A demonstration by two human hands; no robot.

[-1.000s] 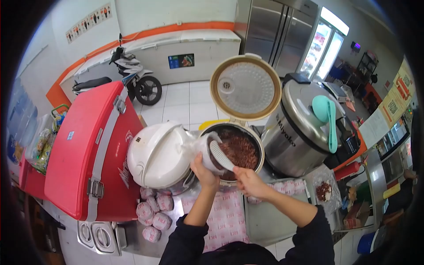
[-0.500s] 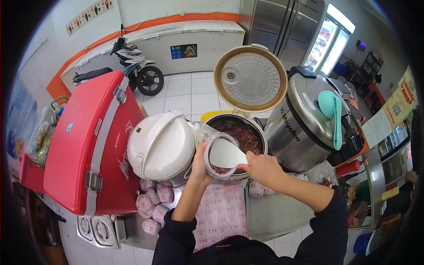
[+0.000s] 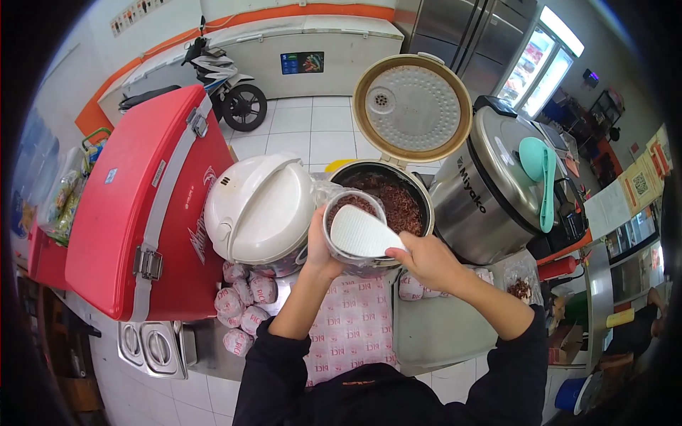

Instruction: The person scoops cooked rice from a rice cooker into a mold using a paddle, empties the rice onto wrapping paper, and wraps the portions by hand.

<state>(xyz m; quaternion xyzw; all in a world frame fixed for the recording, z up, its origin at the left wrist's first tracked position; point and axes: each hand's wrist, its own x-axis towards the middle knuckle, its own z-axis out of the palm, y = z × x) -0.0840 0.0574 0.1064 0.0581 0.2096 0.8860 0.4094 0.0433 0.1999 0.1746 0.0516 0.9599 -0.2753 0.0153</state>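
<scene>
My left hand (image 3: 323,245) is wrapped round the side of a clear round container (image 3: 328,228) lined with thin plastic, with reddish-brown rice (image 3: 348,204) inside. In my right hand (image 3: 428,261) is the handle of a white paddle (image 3: 364,233), its ridged blade lying over the container's mouth. Both are above the near left rim of an open rice cooker (image 3: 428,213), which holds more dark red rice (image 3: 399,201). The cooker's lid (image 3: 412,106) stands raised behind it.
A closed white cooker (image 3: 264,213) and red cooler (image 3: 135,206) stand left. Wrapped bundles (image 3: 241,302) lie before the white cooker. Printed paper (image 3: 349,326) and a tray (image 3: 444,334) are near me. A steel Miyako cooker (image 3: 486,192) bears turquoise scoops (image 3: 545,188).
The container has tilted from its side to mouth-up, now showing rice inside. The paddle has moved from the container's side to over its mouth. The view has tilted downward.
</scene>
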